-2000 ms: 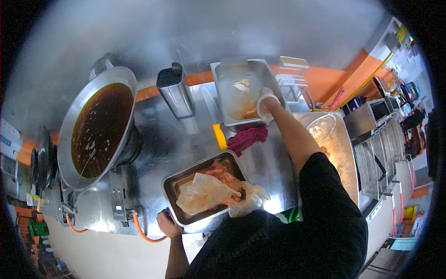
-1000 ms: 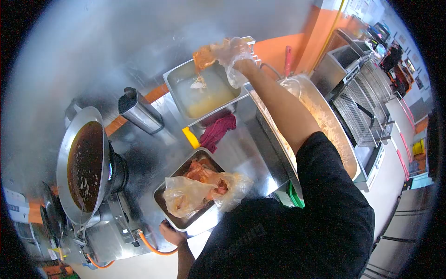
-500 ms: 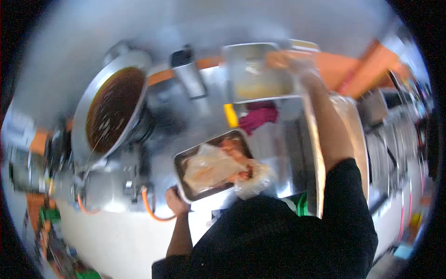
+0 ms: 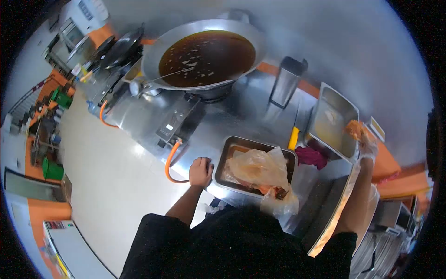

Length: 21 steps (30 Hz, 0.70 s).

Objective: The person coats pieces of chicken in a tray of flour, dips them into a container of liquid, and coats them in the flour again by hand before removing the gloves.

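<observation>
My left hand [image 4: 201, 172] is a bare, closed fist resting on the counter's front edge, just left of a steel tray [image 4: 223, 173]. In that tray lie reddish meat pieces, partly covered by a crumpled clear plastic bag [image 4: 260, 168]. My right hand [image 4: 368, 145] wears a clear plastic glove and is closed on an orange-brown piece of meat [image 4: 355, 129]. It holds the meat at the right rim of a deep steel pan [image 4: 335, 100], which has a shallow yellowish layer in its bottom. The kind of meat is not clear.
A large wok [image 4: 153, 69] of dark oil stands at the back, with a long thin handle across it. A yellow-handled knife [image 4: 293, 138] and a maroon cloth [image 4: 311, 158] lie beside the pan. A steel container [image 4: 287, 83] stands behind. An orange hose [image 4: 168, 168] hangs at the front edge.
My view has swung left, so the wok, pan and tray appear farther right. My right hand has moved from over the pan to its right rim. My left hand stays by the tray.
</observation>
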{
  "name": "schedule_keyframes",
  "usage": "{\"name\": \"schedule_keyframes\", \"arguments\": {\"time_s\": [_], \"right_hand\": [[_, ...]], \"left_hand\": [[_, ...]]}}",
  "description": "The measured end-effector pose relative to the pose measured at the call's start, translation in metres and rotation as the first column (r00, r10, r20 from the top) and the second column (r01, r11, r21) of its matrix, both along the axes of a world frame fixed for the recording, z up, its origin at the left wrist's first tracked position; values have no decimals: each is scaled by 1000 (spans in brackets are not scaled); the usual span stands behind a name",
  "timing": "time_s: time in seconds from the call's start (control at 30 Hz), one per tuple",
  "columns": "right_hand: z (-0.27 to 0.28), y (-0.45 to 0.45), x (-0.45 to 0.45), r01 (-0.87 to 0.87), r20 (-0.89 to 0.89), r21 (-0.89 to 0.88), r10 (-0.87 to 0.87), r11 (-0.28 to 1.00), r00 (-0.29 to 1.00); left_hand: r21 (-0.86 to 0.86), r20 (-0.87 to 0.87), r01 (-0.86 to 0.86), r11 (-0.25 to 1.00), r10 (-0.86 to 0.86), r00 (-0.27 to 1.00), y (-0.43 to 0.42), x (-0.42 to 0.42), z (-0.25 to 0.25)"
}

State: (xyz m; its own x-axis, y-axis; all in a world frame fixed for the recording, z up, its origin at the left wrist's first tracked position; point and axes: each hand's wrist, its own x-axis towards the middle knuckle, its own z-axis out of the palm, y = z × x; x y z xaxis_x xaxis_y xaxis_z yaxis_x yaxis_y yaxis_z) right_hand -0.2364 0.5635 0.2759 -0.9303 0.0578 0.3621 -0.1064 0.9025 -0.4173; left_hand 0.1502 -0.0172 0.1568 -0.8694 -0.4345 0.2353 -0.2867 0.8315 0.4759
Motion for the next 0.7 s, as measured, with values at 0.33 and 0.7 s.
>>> {"name": "schedule_keyframes", "arguments": {"time_s": [0.33, 0.7], "right_hand": [[29, -34, 33, -88, -80, -75, 82, 993, 993], [116, -10, 163, 307, 233, -448, -222, 840, 947]], "left_hand": [[22, -51, 15, 1000, -14, 999, -3, 1, -12], [2, -116, 176, 984, -175, 978, 11, -5, -20]]}}
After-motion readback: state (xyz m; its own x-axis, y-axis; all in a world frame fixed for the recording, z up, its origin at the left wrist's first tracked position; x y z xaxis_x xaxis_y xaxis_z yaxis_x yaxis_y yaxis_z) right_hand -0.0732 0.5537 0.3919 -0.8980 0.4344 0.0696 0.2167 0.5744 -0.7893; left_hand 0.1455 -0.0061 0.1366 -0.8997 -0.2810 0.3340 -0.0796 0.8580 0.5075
